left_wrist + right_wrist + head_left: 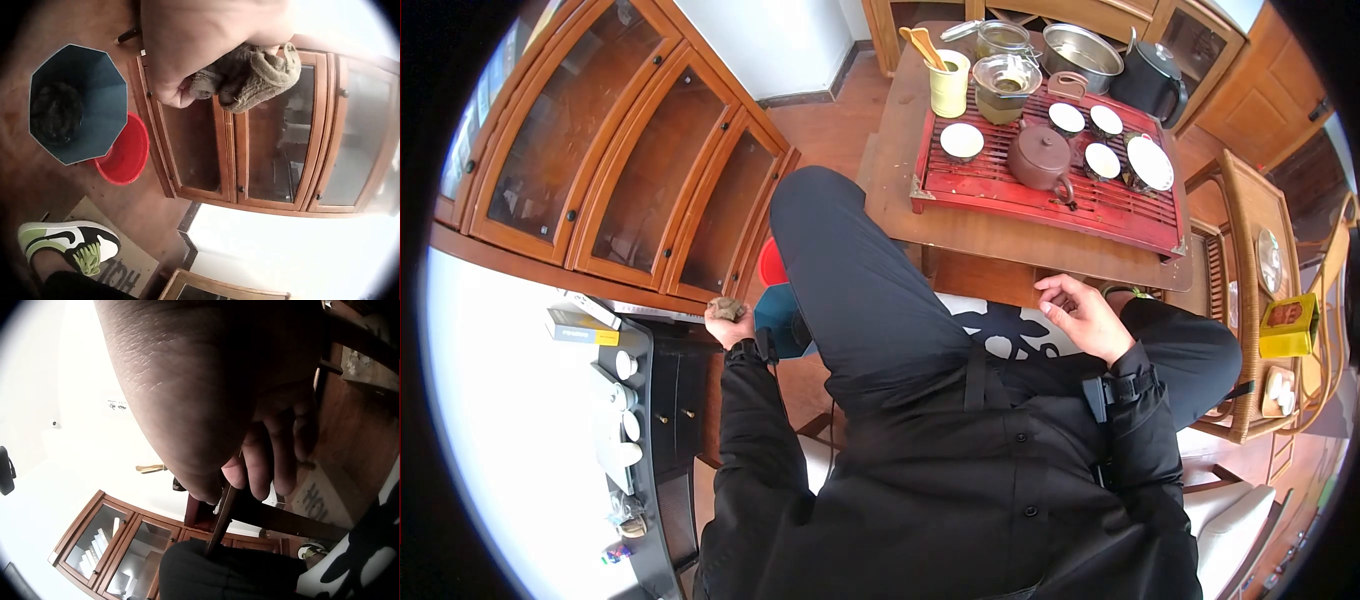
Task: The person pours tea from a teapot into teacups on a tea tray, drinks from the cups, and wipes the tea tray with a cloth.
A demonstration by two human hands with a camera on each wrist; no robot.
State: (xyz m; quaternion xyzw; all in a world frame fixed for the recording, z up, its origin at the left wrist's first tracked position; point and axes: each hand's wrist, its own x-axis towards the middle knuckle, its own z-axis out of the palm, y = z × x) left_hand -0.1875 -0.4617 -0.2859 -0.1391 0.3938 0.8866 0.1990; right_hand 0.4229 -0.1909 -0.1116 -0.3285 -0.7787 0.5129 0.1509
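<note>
The left hand (730, 327) is held out at the person's left, beside the glass-door cabinet, gripping a crumpled brown-green cloth (725, 308). In the left wrist view the cloth (262, 78) bunches out of the curled fingers of the left hand (206, 44). Over the person's lap, the right hand (1085, 316) hovers with loosely bent fingers and holds nothing. Seen from the right wrist, the right hand (231, 406) hangs with its fingers relaxed. A dark blue bin (103, 106) and a red basin (128, 153) stand on the floor near the left hand.
A red tea tray (1000, 195) on the wooden table (890, 180) carries a brown teapot (1040, 157), white cups and a glass pitcher. A black kettle (1150, 80) is behind it. A rattan shelf (1250, 300) stands at the right, and a black shelf at the lower left.
</note>
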